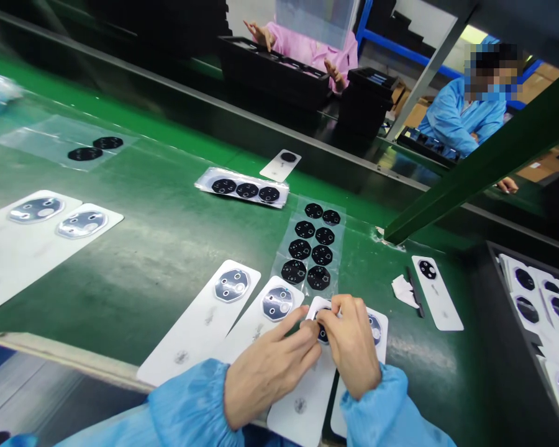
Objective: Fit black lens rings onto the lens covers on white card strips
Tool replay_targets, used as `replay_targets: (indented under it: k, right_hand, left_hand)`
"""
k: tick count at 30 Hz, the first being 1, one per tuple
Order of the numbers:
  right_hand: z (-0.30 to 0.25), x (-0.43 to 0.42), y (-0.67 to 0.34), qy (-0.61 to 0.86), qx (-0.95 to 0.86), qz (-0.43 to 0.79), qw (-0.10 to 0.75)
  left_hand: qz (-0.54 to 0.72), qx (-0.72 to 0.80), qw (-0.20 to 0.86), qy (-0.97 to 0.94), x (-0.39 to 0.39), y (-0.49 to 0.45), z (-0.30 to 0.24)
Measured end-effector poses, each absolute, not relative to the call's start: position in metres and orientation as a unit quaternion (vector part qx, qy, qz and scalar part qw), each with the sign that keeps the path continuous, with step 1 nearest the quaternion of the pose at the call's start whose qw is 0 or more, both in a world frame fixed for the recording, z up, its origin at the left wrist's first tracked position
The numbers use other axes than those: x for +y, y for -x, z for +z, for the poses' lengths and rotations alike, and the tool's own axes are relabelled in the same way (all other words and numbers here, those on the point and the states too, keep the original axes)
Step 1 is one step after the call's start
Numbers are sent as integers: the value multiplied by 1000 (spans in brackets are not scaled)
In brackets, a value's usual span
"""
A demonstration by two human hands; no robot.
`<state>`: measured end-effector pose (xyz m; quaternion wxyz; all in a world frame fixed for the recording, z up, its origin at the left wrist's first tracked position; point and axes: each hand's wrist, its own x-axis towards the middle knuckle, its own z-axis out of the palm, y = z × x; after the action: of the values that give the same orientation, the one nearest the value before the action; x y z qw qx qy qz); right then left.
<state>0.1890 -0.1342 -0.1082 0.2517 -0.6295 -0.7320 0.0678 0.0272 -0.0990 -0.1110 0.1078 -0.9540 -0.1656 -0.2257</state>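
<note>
My left hand (277, 363) lies over a white phone back panel (305, 391), its fingertips gripping the panel's upper left edge. My right hand (354, 344) is closed in a pinch at the panel's top, over a black octagonal lens sticker (323, 336). The fingers partly cover the sticker, and how far it touches the panel is hidden. Another white panel (381, 357) lies under my right hand. To the left are two more panels, the nearer (254, 329) and the farther (200, 329), with shiny octagonal camera areas. Just beyond my hands is a clear sheet (308, 239) of black stickers.
A stack of sticker sheets (205, 180) and a small white panel (277, 171) lie farther back. At right are a white panel (440, 304), a dark stick (415, 292), crumpled paper (404, 290) and a black bin (498, 329) of panels. A green post (484, 158) slants overhead. Two people sit opposite.
</note>
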Motion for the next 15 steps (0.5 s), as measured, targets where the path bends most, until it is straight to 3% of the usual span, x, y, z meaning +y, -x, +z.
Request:
replay_targets:
  k: [10, 15]
  right_hand:
    - [-105, -130, -192, 626, -733, 84, 252]
    - [-92, -126, -217, 651, -593, 229, 416]
  left_hand:
    - [-225, -168, 105, 954, -102, -25, -112]
    - [-218, -170, 89, 957, -100, -23, -115]
